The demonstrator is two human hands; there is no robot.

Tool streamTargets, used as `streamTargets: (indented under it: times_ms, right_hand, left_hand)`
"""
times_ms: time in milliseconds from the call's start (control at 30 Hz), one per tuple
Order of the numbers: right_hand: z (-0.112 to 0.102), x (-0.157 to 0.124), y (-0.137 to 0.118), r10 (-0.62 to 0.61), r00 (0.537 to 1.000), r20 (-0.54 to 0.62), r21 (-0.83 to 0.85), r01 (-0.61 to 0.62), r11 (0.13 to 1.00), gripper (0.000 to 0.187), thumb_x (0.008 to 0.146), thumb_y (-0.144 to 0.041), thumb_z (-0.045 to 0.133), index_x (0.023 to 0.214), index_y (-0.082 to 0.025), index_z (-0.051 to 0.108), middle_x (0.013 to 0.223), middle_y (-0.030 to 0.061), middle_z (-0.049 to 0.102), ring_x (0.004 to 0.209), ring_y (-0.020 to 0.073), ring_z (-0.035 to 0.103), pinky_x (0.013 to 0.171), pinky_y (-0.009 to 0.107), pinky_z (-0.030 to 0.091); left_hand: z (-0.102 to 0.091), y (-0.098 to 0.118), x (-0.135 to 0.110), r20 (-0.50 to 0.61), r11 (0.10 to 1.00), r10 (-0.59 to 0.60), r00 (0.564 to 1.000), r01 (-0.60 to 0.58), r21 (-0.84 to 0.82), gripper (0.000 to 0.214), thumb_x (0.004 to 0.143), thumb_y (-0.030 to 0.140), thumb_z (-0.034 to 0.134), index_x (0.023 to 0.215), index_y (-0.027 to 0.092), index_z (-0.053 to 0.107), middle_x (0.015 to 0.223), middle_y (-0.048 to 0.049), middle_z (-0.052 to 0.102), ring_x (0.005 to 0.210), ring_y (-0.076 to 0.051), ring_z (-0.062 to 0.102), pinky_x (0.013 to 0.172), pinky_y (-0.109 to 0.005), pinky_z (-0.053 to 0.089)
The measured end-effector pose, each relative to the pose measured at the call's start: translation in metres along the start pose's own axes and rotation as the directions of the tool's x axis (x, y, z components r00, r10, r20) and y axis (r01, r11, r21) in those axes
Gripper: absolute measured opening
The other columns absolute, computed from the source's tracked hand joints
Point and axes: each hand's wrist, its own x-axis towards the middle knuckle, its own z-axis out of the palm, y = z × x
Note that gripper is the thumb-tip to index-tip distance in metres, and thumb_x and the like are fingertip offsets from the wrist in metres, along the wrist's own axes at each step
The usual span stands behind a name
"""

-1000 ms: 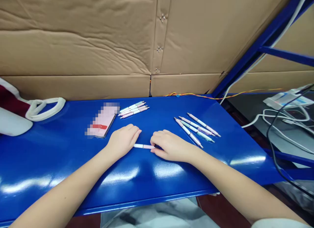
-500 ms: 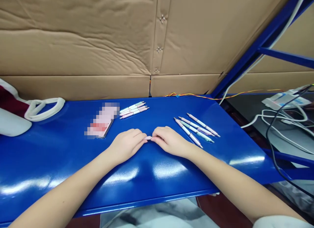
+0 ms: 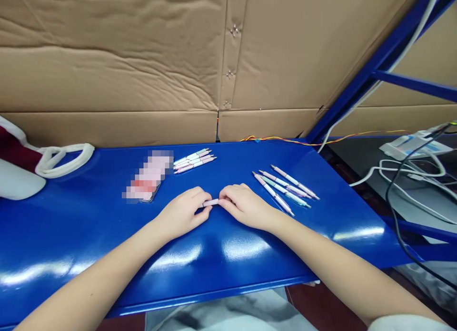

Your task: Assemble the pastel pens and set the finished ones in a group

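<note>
Between my two hands a pale pink pen lies level, a dark ring showing near its left part. My right hand pinches its right end between thumb and fingers. My left hand keeps its fingers curled around the left part, its thumb slightly lowered from the barrel; the pen's far left end is hidden in that hand. Right of my right hand several pastel click pens are spread side by side. Beyond my left hand a bunch of similar pens lies close together.
A phone-like flat object, mostly pixelated, rests left of the bunch. A white container and a white looped strap occupy the blue table's left. Cables and a blue frame bar stand right; cardboard walls the back.
My left thumb and fingers have parted a little and shifted left along the pen, so more of its barrel shows. My right hand has barely moved.
</note>
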Motion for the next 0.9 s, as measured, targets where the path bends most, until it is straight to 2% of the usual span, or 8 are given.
streamTargets:
  times_ms: [133, 267, 467, 600, 667, 833, 900]
  right_hand:
    - [-0.0019, -0.0001, -0.0003, -0.040, 0.999, 0.036, -0.069, 0.043, 0.997, 0.023, 0.096, -0.025, 0.040, 0.087, -0.016, 0.060, 0.086, 0.0054, 0.063, 0.082, 0.0169, 0.055, 0.074, 0.030, 0.032]
    - [-0.0008, -0.0008, 0.0029, -0.070, 0.998, -0.009, -0.050, 0.070, 0.996, 0.018, 0.094, -0.024, 0.045, 0.085, -0.017, 0.059, 0.085, 0.0041, 0.062, 0.081, 0.0162, 0.054, 0.074, 0.029, 0.032]
    - [-0.0028, -0.0025, 0.0045, -0.059, 0.996, -0.064, -0.027, 0.058, 0.998, 0.008, 0.089, -0.023, 0.054, 0.086, -0.017, 0.058, 0.085, 0.0037, 0.062, 0.082, 0.0163, 0.053, 0.075, 0.029, 0.032]
    - [-0.0045, -0.0022, 0.0027, -0.042, 0.999, -0.019, -0.063, 0.041, 0.997, 0.019, 0.094, -0.027, 0.045, 0.090, -0.017, 0.060, 0.086, 0.0046, 0.062, 0.082, 0.0165, 0.053, 0.074, 0.030, 0.031]
    - [-0.0042, -0.0018, 0.0023, -0.046, 0.999, 0.000, -0.088, 0.046, 0.995, 0.022, 0.095, -0.024, 0.042, 0.088, -0.016, 0.061, 0.085, 0.0052, 0.062, 0.080, 0.0163, 0.053, 0.073, 0.030, 0.031]
    - [-0.0034, -0.0022, 0.0021, -0.035, 0.998, -0.054, -0.039, 0.033, 0.999, 0.009, 0.090, -0.022, 0.052, 0.086, -0.016, 0.057, 0.085, 0.0041, 0.062, 0.081, 0.0163, 0.054, 0.075, 0.029, 0.032]
    - [-0.0034, -0.0024, 0.0024, -0.024, 0.998, -0.061, -0.030, 0.022, 0.999, 0.011, 0.090, -0.027, 0.053, 0.089, -0.017, 0.058, 0.086, 0.0041, 0.062, 0.082, 0.0167, 0.054, 0.075, 0.030, 0.032]
  left_hand:
    - [0.0002, -0.0015, 0.0001, -0.027, 1.000, 0.002, 1.000, -0.002, -0.020, 0.008, 0.086, 0.019, 0.050, 0.093, 0.018, 0.055, 0.089, -0.0026, 0.057, 0.079, -0.015, 0.054, 0.071, -0.027, 0.045]
    - [0.0008, -0.0040, -0.0008, -0.053, 0.999, 0.038, 0.998, -0.040, -0.029, 0.007, 0.088, 0.019, 0.049, 0.088, 0.018, 0.055, 0.088, -0.0029, 0.057, 0.079, -0.014, 0.054, 0.070, -0.027, 0.046]
    - [0.0024, -0.0090, -0.0031, -0.080, 0.993, 0.116, 0.990, -0.113, 0.047, 0.018, 0.094, 0.027, 0.045, 0.097, 0.017, 0.060, 0.094, -0.0056, 0.062, 0.087, -0.016, 0.058, 0.078, -0.029, 0.049]
    - [0.0025, -0.0088, -0.0035, -0.110, 0.985, 0.145, 0.983, -0.132, 0.112, 0.024, 0.096, 0.029, 0.041, 0.100, 0.017, 0.061, 0.098, -0.0073, 0.064, 0.093, -0.018, 0.059, 0.084, -0.031, 0.049]
    - [0.0019, -0.0074, -0.0033, -0.103, 0.984, 0.139, 0.985, -0.125, 0.130, 0.025, 0.096, 0.029, 0.040, 0.101, 0.017, 0.061, 0.099, -0.0073, 0.064, 0.093, -0.018, 0.059, 0.084, -0.032, 0.050]
    - [0.0003, -0.0043, -0.0031, -0.073, 0.984, 0.111, 0.991, -0.099, 0.145, 0.027, 0.096, 0.029, 0.039, 0.099, 0.016, 0.062, 0.095, -0.0072, 0.063, 0.087, -0.018, 0.059, 0.079, -0.032, 0.050]
    - [-0.0002, -0.0040, -0.0033, -0.070, 0.987, 0.108, 0.992, -0.098, 0.131, 0.025, 0.096, 0.028, 0.039, 0.099, 0.016, 0.062, 0.095, -0.0071, 0.063, 0.087, -0.018, 0.059, 0.080, -0.032, 0.050]
